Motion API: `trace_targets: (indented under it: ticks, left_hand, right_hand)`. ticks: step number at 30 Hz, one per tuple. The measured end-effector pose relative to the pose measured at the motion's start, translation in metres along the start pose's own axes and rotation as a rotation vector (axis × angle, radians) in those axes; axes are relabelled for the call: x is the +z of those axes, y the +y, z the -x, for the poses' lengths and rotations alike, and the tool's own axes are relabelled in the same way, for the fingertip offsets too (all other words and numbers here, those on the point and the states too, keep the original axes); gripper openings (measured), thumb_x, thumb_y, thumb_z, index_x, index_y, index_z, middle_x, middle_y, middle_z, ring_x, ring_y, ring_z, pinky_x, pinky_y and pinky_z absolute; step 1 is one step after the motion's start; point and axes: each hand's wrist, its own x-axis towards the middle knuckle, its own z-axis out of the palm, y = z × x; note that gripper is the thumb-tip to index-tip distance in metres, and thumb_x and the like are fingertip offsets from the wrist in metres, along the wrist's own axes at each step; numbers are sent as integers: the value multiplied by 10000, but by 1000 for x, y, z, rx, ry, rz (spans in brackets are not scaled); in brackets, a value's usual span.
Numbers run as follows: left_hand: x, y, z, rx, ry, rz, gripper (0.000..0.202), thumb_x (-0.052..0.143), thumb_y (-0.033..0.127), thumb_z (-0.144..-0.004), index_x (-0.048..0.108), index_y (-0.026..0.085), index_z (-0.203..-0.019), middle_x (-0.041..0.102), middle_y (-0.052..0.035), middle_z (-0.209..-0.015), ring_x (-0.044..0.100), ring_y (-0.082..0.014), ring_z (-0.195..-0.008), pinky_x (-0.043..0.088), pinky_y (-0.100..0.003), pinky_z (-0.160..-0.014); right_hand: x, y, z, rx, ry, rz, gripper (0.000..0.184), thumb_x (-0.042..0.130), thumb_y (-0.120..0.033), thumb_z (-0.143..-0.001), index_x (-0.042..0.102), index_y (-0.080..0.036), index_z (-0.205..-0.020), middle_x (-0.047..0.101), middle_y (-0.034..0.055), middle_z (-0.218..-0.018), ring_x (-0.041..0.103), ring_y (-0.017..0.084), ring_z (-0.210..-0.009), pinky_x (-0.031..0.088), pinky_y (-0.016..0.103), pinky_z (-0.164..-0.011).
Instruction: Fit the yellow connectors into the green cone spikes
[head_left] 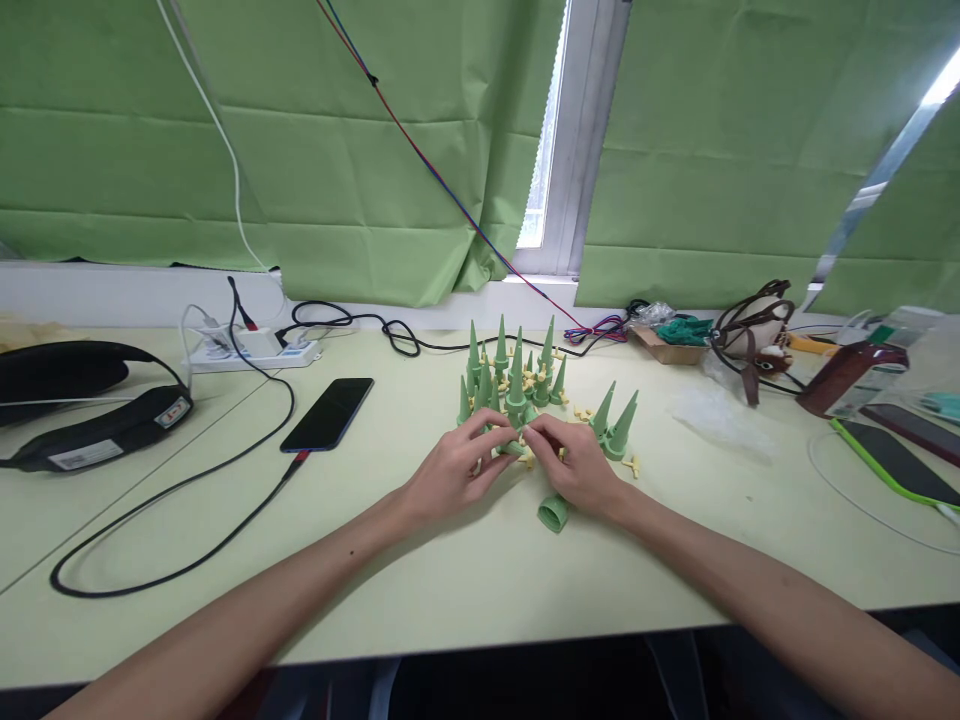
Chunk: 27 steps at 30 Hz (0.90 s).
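Observation:
My left hand (466, 458) pinches a small green spike (513, 448), of the kind used for watering plants, low over the table. Close beside it, my right hand (576, 462) has thumb and forefinger pressed together near the spike's end; what they grip is hidden. Several green spikes (517, 372) stand point up just beyond both hands, with small yellow valve pieces (581, 412) scattered among them. Two more upright spikes (619, 428) are right of my right hand, near a yellow valve piece (634, 466). Below that hand lies a hollow green piece (553, 513), its opening facing me.
On the left, a phone (328, 415) lies with a black cable (180, 572) plugged in, near a power strip (255, 352) and a black padded device (105, 430). To the right are clear plastic wrap (724, 420), a dark red bottle (851, 378) and a green-edged phone (896, 462).

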Motion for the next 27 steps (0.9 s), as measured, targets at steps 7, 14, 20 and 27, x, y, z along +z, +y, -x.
trace_targets:
  ticks: [7,14,20,27]
  left_hand:
    - [-1,-1,1,-12,3,-34,214,484,190,-963,609,205,-1135,578,-109,-1125,598,-127,-749,494,-240,-601]
    - [0,2,-2,-111,27,39,265,533,173,-927,529,231,-1186,532,-74,-1157,526,-61,-617,490,-219,-575]
    - [-1,8,-5,-374,32,162,246,551,284,-911,447,220,-1124,548,-52,-1111,556,-84,-639,447,-207,-529]
    - [-2,12,-10,-577,-35,462,354,424,495,-989,526,184,-853,551,30,-641,508,-92,-476,402,-217,-483]
  right_hand:
    - [-1,-1,-2,16,-11,6,299,443,-300,-1017,526,-198,-748,503,-27,-623,445,116,-554,362,247,-565]
    - [0,-1,-2,8,24,30,319,450,-295,-1014,505,-201,-714,486,-29,-600,431,117,-536,364,250,-559]
    - [-1,-3,-2,-1,96,16,289,449,-321,-1015,554,-202,-773,530,-15,-627,464,123,-547,383,256,-549]
    - [-1,-2,-1,-1,129,-4,226,468,-304,-1008,592,-200,-851,561,-14,-651,475,117,-533,394,254,-543]
